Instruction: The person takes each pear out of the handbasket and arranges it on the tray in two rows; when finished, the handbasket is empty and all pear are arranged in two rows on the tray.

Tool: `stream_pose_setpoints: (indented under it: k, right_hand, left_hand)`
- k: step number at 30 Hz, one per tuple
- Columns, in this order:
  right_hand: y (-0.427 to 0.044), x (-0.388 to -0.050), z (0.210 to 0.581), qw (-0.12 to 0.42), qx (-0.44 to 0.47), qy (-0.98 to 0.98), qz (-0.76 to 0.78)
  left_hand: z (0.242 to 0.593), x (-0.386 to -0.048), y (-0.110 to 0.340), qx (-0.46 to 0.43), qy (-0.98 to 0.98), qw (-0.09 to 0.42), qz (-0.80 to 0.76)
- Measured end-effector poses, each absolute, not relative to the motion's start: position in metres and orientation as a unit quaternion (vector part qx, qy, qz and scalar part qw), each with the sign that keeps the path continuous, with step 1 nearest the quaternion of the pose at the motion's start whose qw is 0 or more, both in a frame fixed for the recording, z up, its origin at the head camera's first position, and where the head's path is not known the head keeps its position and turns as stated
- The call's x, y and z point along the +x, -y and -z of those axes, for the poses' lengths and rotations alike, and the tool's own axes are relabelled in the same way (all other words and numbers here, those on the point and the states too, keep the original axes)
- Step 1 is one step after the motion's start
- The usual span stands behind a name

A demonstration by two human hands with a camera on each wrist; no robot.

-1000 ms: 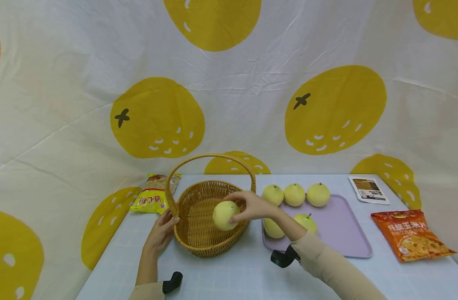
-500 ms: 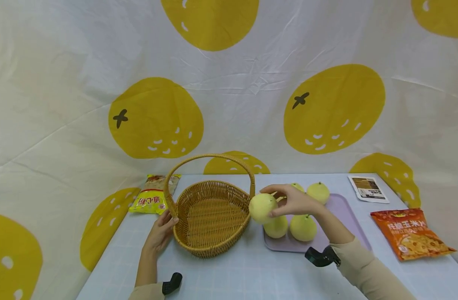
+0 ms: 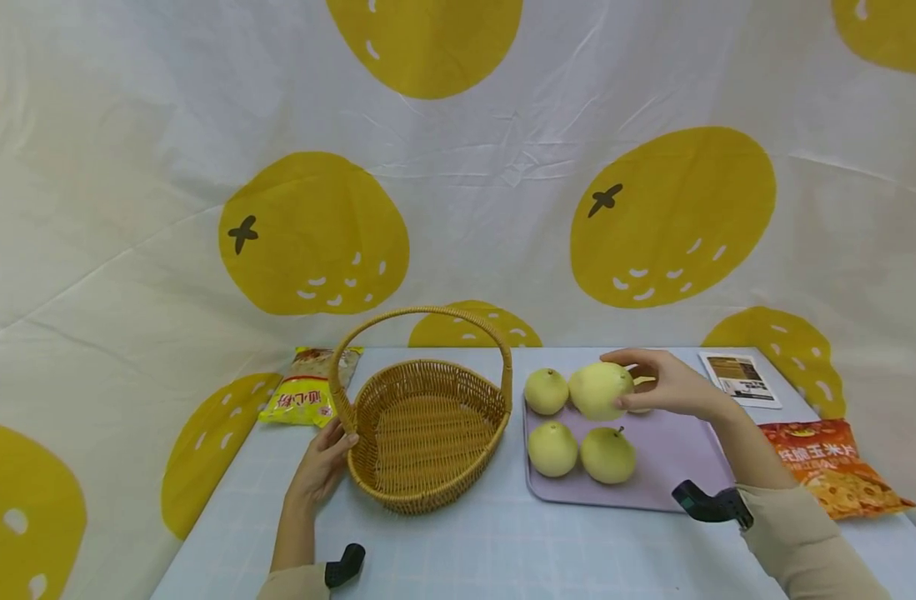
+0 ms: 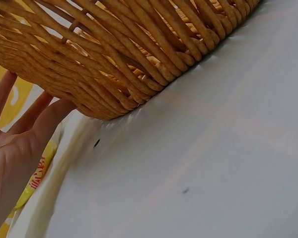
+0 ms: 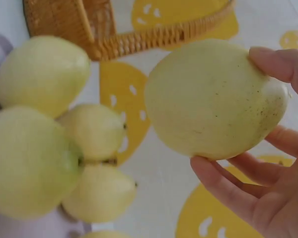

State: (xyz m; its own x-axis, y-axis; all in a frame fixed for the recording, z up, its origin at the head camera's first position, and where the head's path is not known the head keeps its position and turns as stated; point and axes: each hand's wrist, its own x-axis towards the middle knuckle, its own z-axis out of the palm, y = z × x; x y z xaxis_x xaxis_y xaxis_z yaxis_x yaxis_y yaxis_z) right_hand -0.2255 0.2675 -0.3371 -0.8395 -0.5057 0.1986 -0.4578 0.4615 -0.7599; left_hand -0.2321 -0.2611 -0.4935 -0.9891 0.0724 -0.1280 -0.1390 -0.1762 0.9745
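My right hand (image 3: pixel 663 383) pinches a pale yellow pear (image 3: pixel 600 391) between thumb and fingers, above the back row on the lilac tray (image 3: pixel 683 458). In the right wrist view the held pear (image 5: pixel 213 99) shows small dark specks. Several other pears sit on the tray, two of them in front, a left one (image 3: pixel 553 449) and a right one (image 3: pixel 608 456). The held pear and hand partly hide the back row. My left hand (image 3: pixel 321 471) rests against the left side of a wicker basket (image 3: pixel 427 442); its fingers (image 4: pixel 52 116) look straight against the outer wall.
A yellow food bag (image 3: pixel 300 400) lies behind the left hand. At the right, an orange-red snack bag (image 3: pixel 840 467) is partly covered by the right arm, and a white flat packet (image 3: pixel 738 379) lies further back. A patterned cloth (image 3: pixel 465 208) hangs behind the table.
My right hand has carried the pear out of the basket, rightward and over to the tray's back row. The basket and my left hand have stayed in place.
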Motion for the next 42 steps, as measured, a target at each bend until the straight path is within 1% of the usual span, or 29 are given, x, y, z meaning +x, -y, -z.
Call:
stream_pose_setpoints:
  k: [6, 11, 15, 24, 32, 39, 42]
  right_hand:
    - [-0.303, -0.218, 0.344, -0.014, -0.229, -0.883, 0.409]
    - [-0.325, -0.212, 0.354, -0.025, -0.196, -0.908, 0.37]
    - [-0.337, -0.206, 0.368, -0.013, -0.163, -0.915, 0.368]
    - [-0.348, -0.191, 0.405, 0.026, -0.125, -0.913, 0.388]
    - [-0.347, -0.183, 0.428, 0.074, -0.132, -0.896, 0.417]
    - [-0.346, -0.179, 0.435, 0.122, -0.134, -0.878, 0.444]
    - [-0.347, -0.177, 0.437, 0.128, -0.147, -0.873, 0.447]
  left_hand:
    - [0.492, -0.232, 0.259, -0.031, -0.641, 0.069, -0.764]
    - [0.491, -0.232, 0.259, -0.032, -0.644, 0.065, -0.762]
    - [0.491, -0.232, 0.26, -0.032, -0.64, 0.068, -0.764]
    - [0.49, -0.231, 0.26, -0.027, -0.642, 0.066, -0.763]
    - [0.49, -0.232, 0.26, -0.028, -0.644, 0.066, -0.761]
    - [0.49, -0.232, 0.259, -0.034, -0.641, 0.069, -0.764]
    - [0.49, -0.231, 0.259, -0.034, -0.641, 0.068, -0.764]
